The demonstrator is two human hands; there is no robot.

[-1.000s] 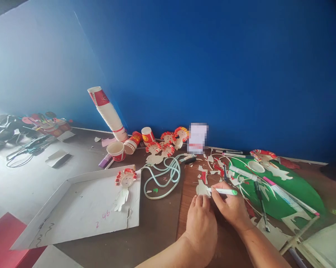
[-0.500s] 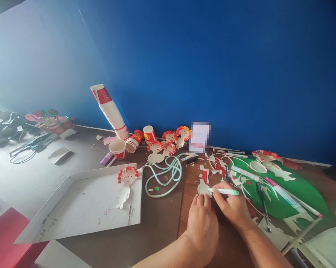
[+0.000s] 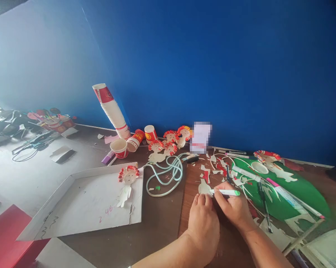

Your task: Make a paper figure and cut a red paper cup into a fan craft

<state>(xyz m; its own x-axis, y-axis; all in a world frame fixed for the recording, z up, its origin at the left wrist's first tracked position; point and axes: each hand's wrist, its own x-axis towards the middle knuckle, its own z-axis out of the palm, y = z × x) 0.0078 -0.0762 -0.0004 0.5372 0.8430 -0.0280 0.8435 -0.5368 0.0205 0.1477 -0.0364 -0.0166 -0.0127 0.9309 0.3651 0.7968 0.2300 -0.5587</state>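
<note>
My right hand (image 3: 232, 207) is closed around a white marker with a green end (image 3: 226, 192), its tip resting on a small pale paper cutout (image 3: 204, 187) on the brown table. My left hand (image 3: 202, 223) lies flat just below that cutout, fingers together and pressing on its lower edge. A paper figure with a red frilled head (image 3: 126, 178) lies on a white board (image 3: 84, 208) to the left. Several similar red-headed figures (image 3: 163, 147) sit near the blue wall.
A leaning stack of paper cups (image 3: 112, 111) and loose cups (image 3: 119, 148) stand at the back. A pale green coiled cord (image 3: 168, 173) lies mid-table. Green paper (image 3: 296, 193) with markers, a pen and scraps lies right. Cables and clutter sit far left.
The view has drifted slightly, so everything sits a little higher and to the right. My hands, the marker and the cutout keep the same pose.
</note>
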